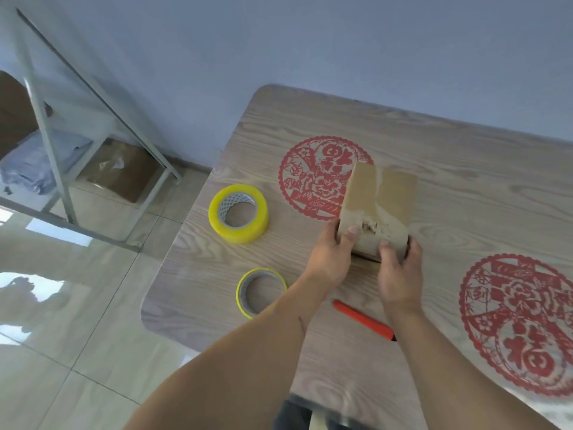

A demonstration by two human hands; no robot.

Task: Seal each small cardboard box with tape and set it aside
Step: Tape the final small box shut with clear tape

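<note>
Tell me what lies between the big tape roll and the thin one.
Only bare table top shows there in the head view; the big tape roll and the thin roll lie apart.

Both hands are on a small cardboard box (379, 206) tilted up off the wooden surface (465, 187), left hand (330, 256) and right hand (400, 274) gripping its near end. Two yellow tape rolls, a fat one (238, 214) and a thin one (260, 291), sit to the left. An orange cutter (362, 319) lies between the forearms.
</note>
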